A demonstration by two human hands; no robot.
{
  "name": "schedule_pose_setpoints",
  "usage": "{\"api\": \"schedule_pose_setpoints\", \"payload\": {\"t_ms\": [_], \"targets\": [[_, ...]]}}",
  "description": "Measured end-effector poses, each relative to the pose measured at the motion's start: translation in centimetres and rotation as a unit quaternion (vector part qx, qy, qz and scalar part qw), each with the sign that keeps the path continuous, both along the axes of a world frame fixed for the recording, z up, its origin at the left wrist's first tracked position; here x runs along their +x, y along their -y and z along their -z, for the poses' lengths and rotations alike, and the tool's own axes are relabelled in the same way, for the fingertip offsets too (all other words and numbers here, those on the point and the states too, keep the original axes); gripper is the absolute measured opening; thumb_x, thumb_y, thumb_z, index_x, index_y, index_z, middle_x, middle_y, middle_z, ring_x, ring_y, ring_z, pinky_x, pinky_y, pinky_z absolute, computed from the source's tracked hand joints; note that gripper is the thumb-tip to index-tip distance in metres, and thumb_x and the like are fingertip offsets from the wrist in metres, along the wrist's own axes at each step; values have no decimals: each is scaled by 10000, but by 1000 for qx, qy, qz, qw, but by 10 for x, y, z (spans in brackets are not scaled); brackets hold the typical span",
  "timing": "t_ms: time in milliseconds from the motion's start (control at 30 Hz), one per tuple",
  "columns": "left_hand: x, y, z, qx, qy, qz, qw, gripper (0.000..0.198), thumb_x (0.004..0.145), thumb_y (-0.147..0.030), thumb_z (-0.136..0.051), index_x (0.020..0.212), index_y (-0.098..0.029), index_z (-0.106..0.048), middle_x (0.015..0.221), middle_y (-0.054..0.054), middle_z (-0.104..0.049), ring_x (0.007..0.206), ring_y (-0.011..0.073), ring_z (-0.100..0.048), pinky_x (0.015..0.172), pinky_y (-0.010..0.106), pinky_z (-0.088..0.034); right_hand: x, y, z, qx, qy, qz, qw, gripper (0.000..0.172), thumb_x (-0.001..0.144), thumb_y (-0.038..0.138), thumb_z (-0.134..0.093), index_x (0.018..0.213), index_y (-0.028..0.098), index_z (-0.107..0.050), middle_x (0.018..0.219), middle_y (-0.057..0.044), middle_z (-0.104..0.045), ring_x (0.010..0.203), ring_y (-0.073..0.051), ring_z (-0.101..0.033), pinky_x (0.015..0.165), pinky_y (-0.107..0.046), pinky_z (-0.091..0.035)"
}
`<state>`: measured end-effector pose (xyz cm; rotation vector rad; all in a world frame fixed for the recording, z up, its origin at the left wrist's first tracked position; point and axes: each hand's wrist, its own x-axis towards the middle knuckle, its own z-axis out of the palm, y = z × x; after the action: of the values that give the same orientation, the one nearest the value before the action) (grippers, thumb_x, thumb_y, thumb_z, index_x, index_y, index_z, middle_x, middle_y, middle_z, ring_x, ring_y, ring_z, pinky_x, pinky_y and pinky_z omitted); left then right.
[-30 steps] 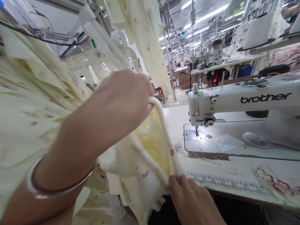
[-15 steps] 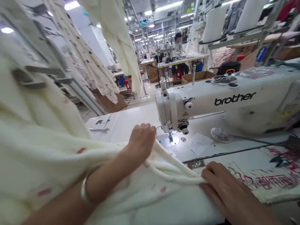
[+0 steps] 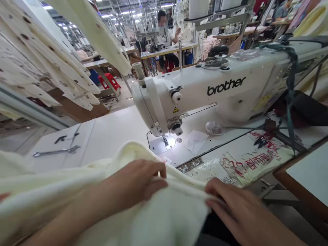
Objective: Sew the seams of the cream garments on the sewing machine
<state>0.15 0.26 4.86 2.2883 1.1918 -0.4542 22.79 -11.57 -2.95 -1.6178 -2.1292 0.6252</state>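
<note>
Cream fabric with a folded, seamed edge spreads over the front of the sewing table and down toward me. My left hand is closed on the fabric near that edge, fingers curled and thumb below. At the fabric's right end, my right hand pinches the edge between thumb and fingers. The edge runs taut between both hands. Beyond them stands a white Brother sewing machine, its presser foot over a lit needle plate, with the fabric lying short of it.
A wrench and a small black tool lie on the table's left. A paper scrap and a round clear dish sit right of the needle. Spotted fabric hangs at left. A co-worker sits behind.
My left hand has come down and back from near the needle, drawing the fabric lower. My right hand still pinches the edge. The view has turned right, showing more of the machine.
</note>
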Motion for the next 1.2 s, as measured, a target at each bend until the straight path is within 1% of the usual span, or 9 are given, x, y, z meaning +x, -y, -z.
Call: {"api": "schedule_pose_setpoints", "payload": {"t_ms": [133, 233, 367, 467, 567, 700, 833, 933, 1200], "targets": [[29, 4, 26, 113, -87, 16, 990, 140, 850, -186, -457, 880, -159, -591, 847, 78, -627, 762, 250, -589, 670, 360, -417, -4, -31, 16, 15, 34, 25, 999, 119, 872, 195, -447, 767, 210, -500, 780, -23, -563, 716, -190, -581, 595, -305, -447], [45, 17, 37, 187, 24, 84, 978, 150, 839, -144, -494, 974, -148, -560, 960, 92, -577, 875, 261, -528, 759, 405, -417, -2, -40, 17, -7, 0, 18, 1000, 146, 866, 150, -462, 732, 195, -500, 809, -31, -534, 740, -180, -544, 611, -295, -433], [53, 20, 55, 129, 120, 93, 980, 268, 754, -307, -681, 912, -138, -546, 968, 93, -541, 913, 253, -467, 796, 399, -420, 3, -44, 12, -50, -47, 3, 998, 137, 836, 90, -505, 740, 186, -496, 809, -17, -516, 746, -159, -512, 644, -282, -411], [50, 12, 66, 90, 155, 92, 980, 180, 795, -284, -634, 870, -156, -531, 951, 77, -539, 922, 230, -465, 822, 379, -405, 10, -48, 6, -65, -86, -28, 994, 139, 811, 56, -517, 801, 194, -525, 897, -17, -524, 875, -158, -514, 748, -279, -412], [42, 5, 67, 51, 196, 81, 976, 165, 830, -307, -591, 875, -167, -516, 921, 48, -561, 884, 197, -501, 839, 362, -389, 13, -54, -4, -78, -126, -38, 988, 131, 797, 68, -529, 786, 198, -540, 943, -8, -567, 975, -157, -503, 815, -269, -389], [36, 2, 58, -24, 224, 20, 974, 161, 823, -284, -598, 938, -194, -530, 955, 3, -623, 847, 163, -553, 811, 314, -398, 11, -65, -17, -192, -134, 0, 972, 42, 789, 197, -556, 760, 207, -585, 703, 49, -570, 646, -109, -492, 584, -229, -345], [34, 2, 51, -73, 223, -3, 972, 259, 783, -322, -643, 1019, -225, -593, 1067, 7, -641, 941, 180, -567, 843, 301, -401, 6, -74, -24, -230, -143, 16, 962, 70, 722, 200, -601, 655, 186, -586, 612, 56, -541, 557, -89, -428, 529, -221, -313], [34, 3, 49, -65, 200, -27, 977, 256, 820, -417, -568, 953, -207, -631, 984, 17, -668, 877, 183, -579, 778, 292, -413, 2, -77, -24, -229, -133, 23, 964, 79, 701, 203, -615, 633, 185, -580, 625, 48, -550, 568, -94, -433, 529, -224, -313], [36, 9, 55, 14, 239, -25, 970, 148, 834, -258, -502, 830, -191, -633, 851, 6, -682, 720, 138, -577, 698, 257, -414, 10, -80, -26, -250, -192, -18, 949, 80, 750, 229, -592, 823, 195, -598, 852, 18, -624, 738, -119, -526, 640, -220, -392]]}}
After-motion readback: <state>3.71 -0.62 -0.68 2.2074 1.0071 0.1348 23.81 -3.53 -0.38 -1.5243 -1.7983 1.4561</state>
